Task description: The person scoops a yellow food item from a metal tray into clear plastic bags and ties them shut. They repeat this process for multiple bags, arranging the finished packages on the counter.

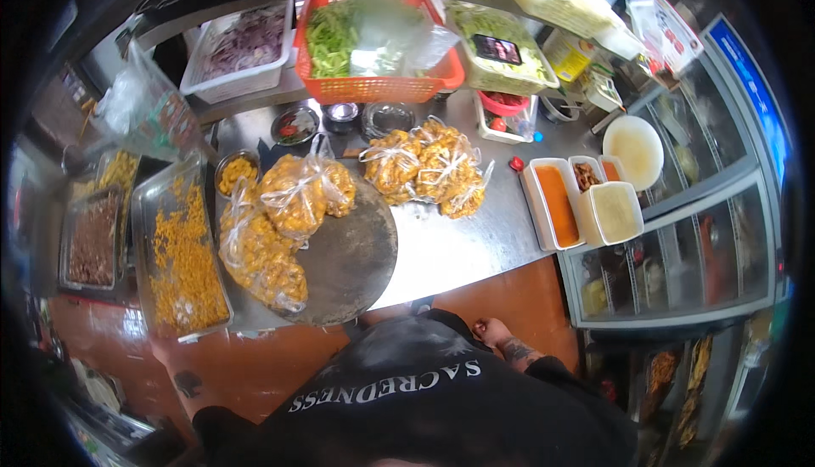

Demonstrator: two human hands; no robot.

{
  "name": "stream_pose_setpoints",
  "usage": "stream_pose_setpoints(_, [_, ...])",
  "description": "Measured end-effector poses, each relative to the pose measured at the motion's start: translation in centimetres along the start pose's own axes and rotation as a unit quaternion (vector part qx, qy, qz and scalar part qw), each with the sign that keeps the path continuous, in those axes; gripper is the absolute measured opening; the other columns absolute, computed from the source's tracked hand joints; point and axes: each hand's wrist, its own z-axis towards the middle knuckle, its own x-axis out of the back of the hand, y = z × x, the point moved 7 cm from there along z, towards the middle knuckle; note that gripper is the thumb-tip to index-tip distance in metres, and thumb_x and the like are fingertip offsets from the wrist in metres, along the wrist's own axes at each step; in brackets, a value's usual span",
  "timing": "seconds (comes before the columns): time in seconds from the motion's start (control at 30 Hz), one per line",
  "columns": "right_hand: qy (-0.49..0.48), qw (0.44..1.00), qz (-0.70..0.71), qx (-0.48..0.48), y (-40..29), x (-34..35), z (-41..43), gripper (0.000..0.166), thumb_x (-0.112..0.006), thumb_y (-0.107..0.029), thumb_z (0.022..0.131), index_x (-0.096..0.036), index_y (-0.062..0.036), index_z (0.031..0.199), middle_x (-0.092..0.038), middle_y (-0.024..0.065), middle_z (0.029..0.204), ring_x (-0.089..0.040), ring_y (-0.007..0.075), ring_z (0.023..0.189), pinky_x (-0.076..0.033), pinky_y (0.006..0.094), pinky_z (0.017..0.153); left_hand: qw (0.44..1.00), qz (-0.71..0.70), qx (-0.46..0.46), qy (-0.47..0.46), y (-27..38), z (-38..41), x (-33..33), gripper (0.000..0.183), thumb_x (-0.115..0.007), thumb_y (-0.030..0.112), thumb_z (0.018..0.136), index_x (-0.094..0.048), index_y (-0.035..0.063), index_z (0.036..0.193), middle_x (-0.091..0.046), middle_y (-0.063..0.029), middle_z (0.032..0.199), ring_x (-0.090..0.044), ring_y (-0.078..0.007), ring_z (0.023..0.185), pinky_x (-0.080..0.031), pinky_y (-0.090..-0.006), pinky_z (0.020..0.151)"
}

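My right hand [490,331] hangs beside my body, below the steel worktable's front edge, with its fingers curled and nothing visible in them. Only my left forearm shows, at lower left; the hand is out of view near the front of a tray of orange crumbly food [184,263]. Knotted clear bags of orange-coated food pieces [293,193] sit on and beside a round chopping board [350,257]. More such bags [433,168] stand to the right, on the steel worktable [471,238]. A small metal bowl [237,174] of similar yellow pieces is at the board's upper left.
A shelf above holds a white basket of sliced onion [242,53], a red basket of greens [375,88] and a basket with a phone [496,49] on it. White sauce tubs [612,212] are at right, beside a glass-door fridge [675,263]. A tray of brown food [92,238] is at left.
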Motion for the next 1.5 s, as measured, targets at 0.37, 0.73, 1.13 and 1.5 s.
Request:
stream_pose_setpoints(0.37, [-0.042,0.979,0.176,-0.088,9.9,-4.4,0.5,0.038,-0.065,-0.036,0.097,-0.071,-0.0039,0.117,-0.072,0.0071,0.101,-0.063,0.0205,0.092,-0.049,0.0354,0.084,0.836,-0.104,-0.422,-0.335,37.4,-37.5,-15.5,0.030,-0.047,0.008,0.094,-0.071,-0.0010,0.109,-0.068,-0.0148,0.120,-0.061,-0.0274,0.116,-0.043,-0.0420,0.106])
stream_pose_setpoints(0.73, [0.016,0.838,0.518,-0.173,23.4,3.2,-8.2,0.023,-0.062,-0.023,0.098,-0.067,-0.0037,0.110,-0.067,0.0076,0.080,-0.060,0.0171,0.057,-0.044,0.0275,0.047,0.535,0.049,-0.431,-0.725,43.3,-75.3,-24.6,0.023,-0.068,0.017,0.089,-0.073,0.0048,0.107,-0.073,-0.0122,0.096,-0.069,-0.0327,0.091,-0.054,-0.0414,0.083])
stream_pose_setpoints(1.13, [0.063,0.938,0.311,-0.138,42.4,-1.2,-7.2,0.041,-0.074,-0.023,0.083,-0.068,-0.0033,0.118,-0.072,0.0113,0.107,-0.067,0.0240,0.096,-0.053,0.0368,0.084,0.329,-0.467,-0.647,-0.505,77.1,-82.5,-10.6,0.004,-0.065,0.020,0.097,-0.062,0.0182,0.096,-0.073,-0.0052,0.095,-0.070,-0.0204,0.084,-0.052,-0.0317,0.075])
stream_pose_setpoints(1.5, [0.117,0.946,0.265,-0.145,33.9,5.5,-8.2,0.048,-0.056,-0.040,0.097,-0.056,-0.0072,0.132,-0.061,0.0155,0.122,-0.060,0.0301,0.111,-0.049,0.0410,0.094,0.351,-0.430,-0.649,-0.521,79.5,-89.7,-17.1,0.020,-0.066,0.025,0.070,-0.060,0.0095,0.081,-0.057,-0.0037,0.074,-0.056,-0.0224,0.068,-0.043,-0.0341,0.066])
